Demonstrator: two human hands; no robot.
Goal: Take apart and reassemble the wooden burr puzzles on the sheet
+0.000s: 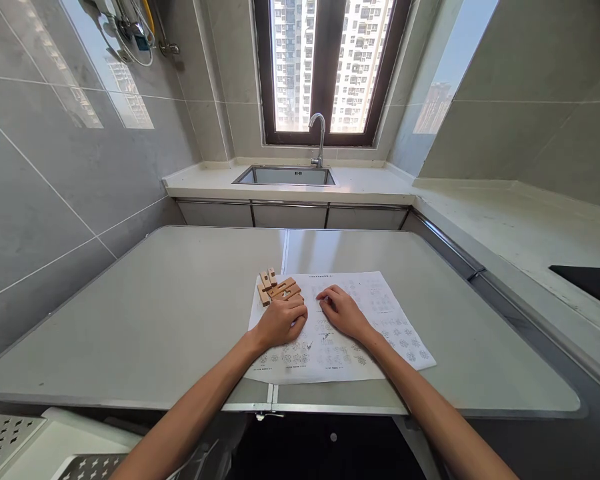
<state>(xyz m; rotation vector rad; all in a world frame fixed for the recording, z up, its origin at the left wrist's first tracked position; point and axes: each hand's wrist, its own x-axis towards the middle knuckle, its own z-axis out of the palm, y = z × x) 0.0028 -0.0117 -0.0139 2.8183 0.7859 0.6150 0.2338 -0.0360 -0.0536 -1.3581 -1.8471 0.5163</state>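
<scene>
While both bare forearms are reaching in over a pale folding table (125, 313), a printed sheet (325, 373) is lying flat near its front edge, straddling the center seam. Notched wooden pieces (282, 289) are sitting in a loose cluster on the sheet's far left corner. Just in front of them, the left hand (283, 321) is resting with its fingers curled inward; whether they are pressing a piece, I cannot tell. To the right, apart from the wood, the right hand (344, 312) is resting on the paper, loosely bent, its thumb and forefinger parted and nothing visible between them. For handling that is going well, I judge, the left fingertips should be pinching one piece by its sides without dragging its neighbors, while the right hand should be lightly steadying the sheet.
</scene>
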